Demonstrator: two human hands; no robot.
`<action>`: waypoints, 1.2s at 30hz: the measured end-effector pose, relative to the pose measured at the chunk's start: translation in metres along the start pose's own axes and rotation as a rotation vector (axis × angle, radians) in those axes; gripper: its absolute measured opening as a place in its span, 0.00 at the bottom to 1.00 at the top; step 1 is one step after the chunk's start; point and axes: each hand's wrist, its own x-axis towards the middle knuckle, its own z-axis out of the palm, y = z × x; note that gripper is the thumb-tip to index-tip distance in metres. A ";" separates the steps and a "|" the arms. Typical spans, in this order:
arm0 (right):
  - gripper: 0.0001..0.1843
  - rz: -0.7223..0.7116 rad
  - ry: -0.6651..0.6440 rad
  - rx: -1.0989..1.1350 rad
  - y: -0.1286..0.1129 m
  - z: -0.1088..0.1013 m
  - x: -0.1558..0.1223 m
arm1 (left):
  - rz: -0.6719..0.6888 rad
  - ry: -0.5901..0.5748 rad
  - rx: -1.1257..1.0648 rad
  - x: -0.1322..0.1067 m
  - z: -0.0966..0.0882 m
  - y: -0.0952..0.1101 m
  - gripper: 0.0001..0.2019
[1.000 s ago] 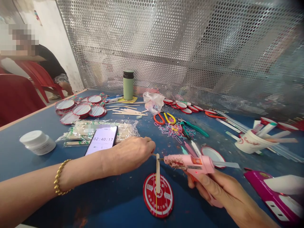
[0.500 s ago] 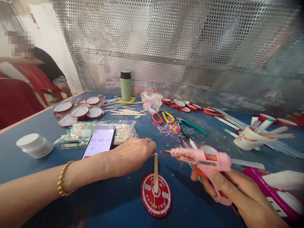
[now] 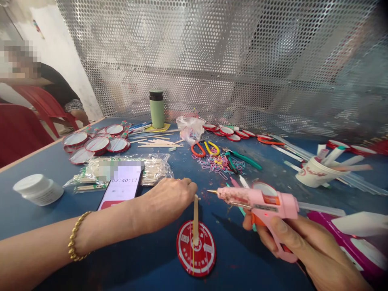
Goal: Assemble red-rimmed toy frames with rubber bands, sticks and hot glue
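Note:
My right hand (image 3: 298,236) is wrapped round the handle of a pink hot glue gun (image 3: 257,204), whose metal nozzle points left. A clear glue stick (image 3: 321,208) juts from its rear. Left of the nozzle, my left hand (image 3: 177,198) is closed, fingertips turned down and hidden at the far end of a flat wooden stick (image 3: 196,220). What they pinch cannot be made out. The stick's near end meets the centre of a red printed disc (image 3: 197,262) with white lettering and thin coloured bands across it.
Nearby are a phone (image 3: 121,184), bagged sticks (image 3: 157,169), a white jar (image 3: 38,189), round red-rimmed pieces (image 3: 97,143), rubber bands (image 3: 209,165), pliers (image 3: 247,159), a paper cup (image 3: 317,171) and a green bottle (image 3: 157,111). A perforated metal panel (image 3: 197,60) stands behind; a person (image 3: 57,87) sits left.
The view has shifted slightly, so most things sit a little further left. Both hands keep nearly the same pose, and the glue gun stays in my right hand.

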 end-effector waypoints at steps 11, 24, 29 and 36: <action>0.27 -0.001 -0.018 -0.065 0.000 -0.002 0.002 | 0.012 0.013 0.014 0.002 0.004 -0.001 0.08; 0.24 0.021 -0.005 -0.032 -0.006 0.004 -0.003 | 0.024 -0.010 0.021 0.003 0.003 -0.002 0.06; 0.25 0.043 0.011 -0.033 -0.005 0.005 -0.003 | 0.019 -0.011 0.035 0.003 0.004 -0.001 0.07; 0.25 -0.035 -0.084 -0.093 0.006 -0.003 0.002 | 0.022 0.002 0.035 0.003 0.006 -0.002 0.06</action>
